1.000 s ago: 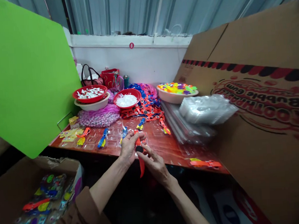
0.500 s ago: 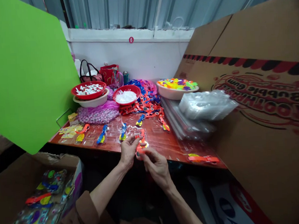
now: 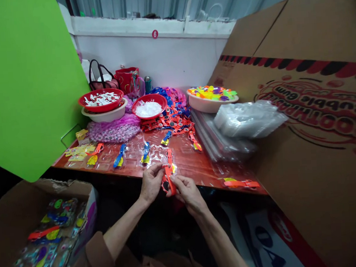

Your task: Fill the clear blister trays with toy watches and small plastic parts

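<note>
Between my two hands, at the table's front edge, is an orange watch-like strap [image 3: 169,179] with a dark round spot. My left hand [image 3: 152,184] pinches its upper left part. The fingers of my right hand [image 3: 188,193] close on its lower right side. Just behind lies another orange strap [image 3: 169,155] with a yellow piece in a clear blister. Blue straps [image 3: 119,156] with yellow pieces lie in clear blisters to the left. A heap of orange and blue straps [image 3: 177,119] is at the middle back.
Red bowls [image 3: 150,116] and a cream basin [image 3: 212,104] stand at the back. Clear plastic packs [image 3: 250,120] are stacked at right beside a large cardboard sheet [image 3: 313,148]. A green board [image 3: 30,78] rises at left, above a box of filled packs [image 3: 91,204].
The orange strap between my hands now shows more fully, with its dark round spot facing up. My right hand has shifted slightly right and down. The view has tilted a little.
</note>
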The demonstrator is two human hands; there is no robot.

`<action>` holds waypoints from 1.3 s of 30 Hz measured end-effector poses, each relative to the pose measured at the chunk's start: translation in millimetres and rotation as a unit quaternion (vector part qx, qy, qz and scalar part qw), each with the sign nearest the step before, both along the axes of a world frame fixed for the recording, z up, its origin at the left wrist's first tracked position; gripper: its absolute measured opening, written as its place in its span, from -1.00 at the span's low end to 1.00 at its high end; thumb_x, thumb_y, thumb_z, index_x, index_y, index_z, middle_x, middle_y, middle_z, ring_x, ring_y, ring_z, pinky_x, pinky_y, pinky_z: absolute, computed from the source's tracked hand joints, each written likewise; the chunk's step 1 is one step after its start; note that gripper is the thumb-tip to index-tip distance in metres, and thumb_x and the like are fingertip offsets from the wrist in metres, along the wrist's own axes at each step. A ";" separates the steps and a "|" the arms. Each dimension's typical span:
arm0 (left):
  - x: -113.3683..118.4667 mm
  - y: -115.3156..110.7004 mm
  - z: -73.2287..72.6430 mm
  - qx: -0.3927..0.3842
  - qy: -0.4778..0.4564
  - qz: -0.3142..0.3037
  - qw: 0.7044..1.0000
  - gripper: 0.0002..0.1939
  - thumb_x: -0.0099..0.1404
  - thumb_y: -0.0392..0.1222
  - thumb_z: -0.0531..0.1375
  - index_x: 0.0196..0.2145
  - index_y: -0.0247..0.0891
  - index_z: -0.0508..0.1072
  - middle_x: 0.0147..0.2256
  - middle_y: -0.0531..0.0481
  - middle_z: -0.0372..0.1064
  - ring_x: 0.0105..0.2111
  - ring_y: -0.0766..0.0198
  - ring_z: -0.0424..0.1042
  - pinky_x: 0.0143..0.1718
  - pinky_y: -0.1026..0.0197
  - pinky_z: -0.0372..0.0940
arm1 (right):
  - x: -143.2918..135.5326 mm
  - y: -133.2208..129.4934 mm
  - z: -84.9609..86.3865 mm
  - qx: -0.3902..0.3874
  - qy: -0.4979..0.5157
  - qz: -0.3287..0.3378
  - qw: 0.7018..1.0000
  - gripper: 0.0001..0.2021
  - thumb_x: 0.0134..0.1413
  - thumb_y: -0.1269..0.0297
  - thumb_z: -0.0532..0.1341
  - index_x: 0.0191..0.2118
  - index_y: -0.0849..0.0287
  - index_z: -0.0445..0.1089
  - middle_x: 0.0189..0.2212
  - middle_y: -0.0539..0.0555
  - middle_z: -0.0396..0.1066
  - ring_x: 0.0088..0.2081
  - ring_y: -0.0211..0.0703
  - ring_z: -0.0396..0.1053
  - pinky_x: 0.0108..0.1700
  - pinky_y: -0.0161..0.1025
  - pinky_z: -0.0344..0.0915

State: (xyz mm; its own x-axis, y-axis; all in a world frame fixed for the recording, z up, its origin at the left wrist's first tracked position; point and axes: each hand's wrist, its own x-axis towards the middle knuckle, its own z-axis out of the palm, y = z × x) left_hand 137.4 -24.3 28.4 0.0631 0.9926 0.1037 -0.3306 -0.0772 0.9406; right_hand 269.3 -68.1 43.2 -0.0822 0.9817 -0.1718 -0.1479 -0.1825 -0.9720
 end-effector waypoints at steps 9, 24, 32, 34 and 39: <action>-2.6 -3.4 -9.0 0.011 0.088 -0.009 0.996 -0.80 0.28 -0.22 0.28 -0.17 -0.23 0.67 -0.29 -0.06 0.60 -0.30 0.17 0.54 -0.21 0.24 0.39 | -1.2 17.5 -8.1 0.008 -0.012 -0.065 0.998 -0.49 -0.05 -0.22 0.37 -0.44 0.22 0.40 -0.70 -0.01 0.39 -0.71 -0.41 0.08 -0.67 -0.43 -0.06; -66.2 -9.0 29.0 -0.018 -0.016 -0.010 1.000 -0.74 0.27 -0.29 0.29 -0.09 -0.17 0.64 -0.15 -0.11 0.56 -0.18 0.15 0.52 -0.09 0.20 0.37 | -52.7 49.2 18.1 0.157 -0.002 -0.006 0.988 -0.77 0.05 0.08 0.41 -0.27 0.10 0.51 -0.33 0.02 0.48 -0.44 -0.22 0.46 -0.44 -0.33 0.44; -113.6 -21.1 30.1 -0.202 -0.304 -0.060 0.929 -0.60 0.13 -0.08 0.48 -0.11 -0.27 0.58 -0.18 -0.14 0.56 -0.26 0.17 0.57 -0.18 0.13 0.52 | -99.3 80.1 39.3 0.392 -0.095 0.077 0.912 -0.94 0.20 0.36 0.28 -0.25 0.07 0.50 -0.32 0.06 0.49 -0.27 -0.16 0.50 -0.24 -0.28 0.49; -125.1 -16.3 22.7 -0.231 -0.349 0.002 0.908 -0.69 0.11 -0.18 0.49 -0.19 -0.29 0.60 -0.18 -0.12 0.58 -0.24 0.17 0.58 -0.16 0.13 0.52 | -108.8 86.4 46.9 0.456 -0.115 0.121 0.874 -0.85 0.18 0.45 0.27 -0.21 0.05 0.52 -0.24 0.07 0.53 -0.19 -0.14 0.52 -0.17 -0.26 0.49; -167.1 4.7 19.0 -0.273 -0.404 0.122 0.864 -0.94 0.28 -0.34 0.35 -0.27 -0.33 0.56 -0.27 -0.10 0.57 -0.29 0.22 0.58 -0.21 0.22 0.52 | -130.9 77.3 55.0 0.581 -0.198 0.253 0.748 -0.79 0.26 0.49 0.17 -0.14 0.05 0.48 -0.23 0.04 0.57 -0.25 -0.24 0.55 -0.21 -0.37 0.49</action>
State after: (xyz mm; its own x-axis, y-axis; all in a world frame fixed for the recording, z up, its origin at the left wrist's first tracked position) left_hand -29.7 -19.6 47.4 -0.0293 0.8807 -0.4728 -0.9331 0.1455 0.3288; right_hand 138.4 9.2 98.1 -0.6623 0.3486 0.6632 -0.0035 0.8837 -0.4680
